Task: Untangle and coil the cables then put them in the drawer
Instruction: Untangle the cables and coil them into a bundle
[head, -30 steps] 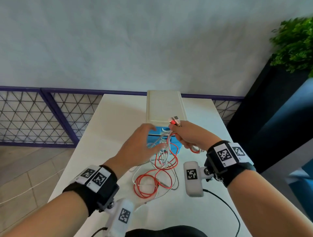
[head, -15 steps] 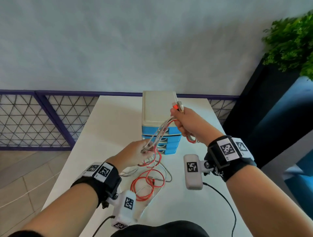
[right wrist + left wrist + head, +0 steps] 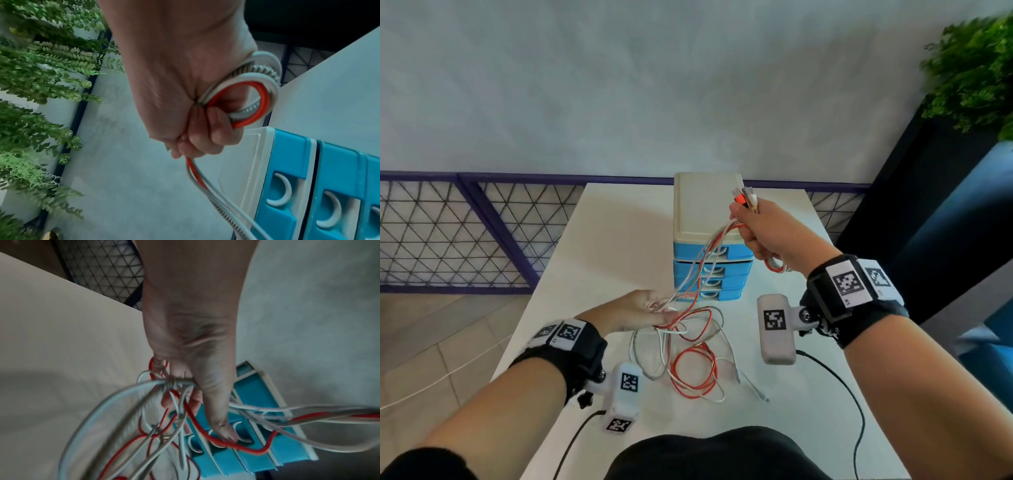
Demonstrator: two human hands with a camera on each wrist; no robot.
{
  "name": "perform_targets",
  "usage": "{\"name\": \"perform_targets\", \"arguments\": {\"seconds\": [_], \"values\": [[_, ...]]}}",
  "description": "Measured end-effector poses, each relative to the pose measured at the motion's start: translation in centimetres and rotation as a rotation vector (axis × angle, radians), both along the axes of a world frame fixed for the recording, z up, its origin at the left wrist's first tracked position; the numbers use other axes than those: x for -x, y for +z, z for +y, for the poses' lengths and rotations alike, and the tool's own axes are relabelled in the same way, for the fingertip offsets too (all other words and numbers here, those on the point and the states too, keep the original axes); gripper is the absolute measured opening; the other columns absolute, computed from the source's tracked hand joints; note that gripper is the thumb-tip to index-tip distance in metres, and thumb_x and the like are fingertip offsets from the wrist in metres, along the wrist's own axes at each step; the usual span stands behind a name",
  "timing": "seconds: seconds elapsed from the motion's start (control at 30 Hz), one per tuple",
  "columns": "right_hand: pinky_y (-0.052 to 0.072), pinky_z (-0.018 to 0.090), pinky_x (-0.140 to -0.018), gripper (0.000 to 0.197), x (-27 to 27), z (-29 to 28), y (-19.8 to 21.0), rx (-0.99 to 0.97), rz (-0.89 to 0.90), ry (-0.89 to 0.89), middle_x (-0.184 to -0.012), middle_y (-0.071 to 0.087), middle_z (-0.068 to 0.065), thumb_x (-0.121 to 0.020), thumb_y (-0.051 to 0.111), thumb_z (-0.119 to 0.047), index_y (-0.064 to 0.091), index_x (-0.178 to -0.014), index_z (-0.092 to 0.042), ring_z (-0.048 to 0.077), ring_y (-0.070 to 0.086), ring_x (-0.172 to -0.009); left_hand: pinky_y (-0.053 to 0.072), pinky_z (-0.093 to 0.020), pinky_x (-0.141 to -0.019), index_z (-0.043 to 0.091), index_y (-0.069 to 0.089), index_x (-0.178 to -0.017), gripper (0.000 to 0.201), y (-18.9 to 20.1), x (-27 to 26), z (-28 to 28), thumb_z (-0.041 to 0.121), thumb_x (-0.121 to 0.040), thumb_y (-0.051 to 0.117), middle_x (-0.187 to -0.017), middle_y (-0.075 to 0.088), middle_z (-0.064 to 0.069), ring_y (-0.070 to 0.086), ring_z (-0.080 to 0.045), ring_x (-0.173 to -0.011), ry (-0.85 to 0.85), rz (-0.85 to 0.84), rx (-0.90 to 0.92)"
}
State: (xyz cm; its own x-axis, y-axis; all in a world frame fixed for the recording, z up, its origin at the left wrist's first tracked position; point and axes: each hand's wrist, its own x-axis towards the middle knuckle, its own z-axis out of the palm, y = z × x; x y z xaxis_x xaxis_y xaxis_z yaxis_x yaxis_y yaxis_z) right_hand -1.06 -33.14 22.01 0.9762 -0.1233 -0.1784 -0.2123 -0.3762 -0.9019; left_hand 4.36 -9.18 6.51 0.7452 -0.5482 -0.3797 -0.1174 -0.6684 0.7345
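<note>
Head view first: the right hand [image 3: 767, 233] is up high, fisted round a bundle of red, white and braided grey cables [image 3: 695, 342], with the plug ends [image 3: 744, 200] poking out above the thumb and a short loop of the same strands hanging below the little finger. From that fist the strands run taut, down and to the left, crossing in front of the small plastic drawer unit with a cream top and blue fronts [image 3: 702, 205] that stands on the white counter [image 3: 613, 240]. All its drawers look closed. The left hand [image 3: 633, 310] is low and palm-up near the base of the unit, fingers loosely extended, and the strands pass across them. Below it the rest of the tangle lies slack on the counter, red loops and white loops piled over one another, one white tail trailing off towards the near right.

Left wrist view, blurred: several strands gather in a knot at the fingers, the thumb [image 3: 222, 423] reaches out over a red strand, and the blue drawer fronts sit just behind. I cannot tell how firmly the hand bears on them.

Right wrist view: fingers [image 3: 205, 139] curled tight, a red, white and braided loop bulging out of the side of the fist, three strands leaving below past the cream top. Green hanging foliage [image 3: 41, 81] fills the left of that view, and a purple-framed mesh fence [image 3: 465, 233] runs behind the counter.
</note>
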Motion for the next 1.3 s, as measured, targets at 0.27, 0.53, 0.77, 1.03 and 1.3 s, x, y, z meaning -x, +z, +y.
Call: {"name": "perform_targets", "arguments": {"seconds": [0.27,0.53,0.77,1.03,1.3], "values": [[0.021,0.019,-0.039,0.025,0.1,1.9,-1.1,-0.174,0.097,0.272,-0.052,0.032,-0.007,-0.104,0.04,-0.03,0.043,-0.084,-0.015,0.006,0.023,-0.042,0.043,-0.026,-0.095,0.032,0.05,-0.118,0.063,8.4,0.7,-3.8,0.076,-0.072,0.05,-0.123,0.058,0.005,0.055,-0.007,-0.113,-0.042,-0.259,0.332],[0.028,0.017,-0.046,0.024,0.5,0.5,-1.2,-0.315,0.194,0.439,-0.061,0.044,-0.003,-0.103,0.043,-0.027,0.05,-0.087,-0.011,0.005,0.03,-0.045,0.037,-0.018,-0.051,0.017,0.045,-0.074,0.034,10.5,1.3,-5.3,0.038,-0.097,0.034,-0.063,0.039,0.005,0.038,-0.009,-0.052,-0.096,-0.072,0.438],[0.05,0.022,-0.051,0.039,0.5,0.2,-0.9,-0.121,0.259,0.476,-0.07,0.068,0.011,-0.102,0.042,-0.035,0.056,-0.096,0.001,0.014,0.058,-0.049,0.036,-0.01,-0.05,0.021,0.063,-0.079,0.029,11.8,0.3,-5.3,0.03,-0.099,0.044,-0.06,0.048,0.012,0.044,0.003,-0.048,-0.179,-0.209,0.313],[0.028,0.02,-0.048,0.028,0.2,-0.9,-1.0,-0.181,0.25,0.447,-0.052,0.041,-0.005,-0.102,0.045,-0.031,0.052,-0.083,-0.011,0.006,0.029,-0.043,0.027,-0.019,-0.043,0.015,0.046,-0.068,0.042,12.1,1.0,-4.4,0.044,-0.097,0.036,-0.047,0.029,0.005,0.026,-0.01,-0.04,-0.148,0.221,0.355],[0.026,0.016,-0.044,0.042,-0.3,-0.9,-1.7,-0.337,0.276,0.339,-0.057,0.035,-0.005,-0.097,0.046,-0.047,0.057,-0.091,-0.007,0.004,0.028,-0.045,0.028,-0.022,-0.055,0.017,0.053,-0.082,0.038,11.5,-0.1,-4.8,0.039,-0.101,0.03,-0.061,0.033,0.006,0.029,-0.01,-0.054,-0.154,0.268,0.38]]}}
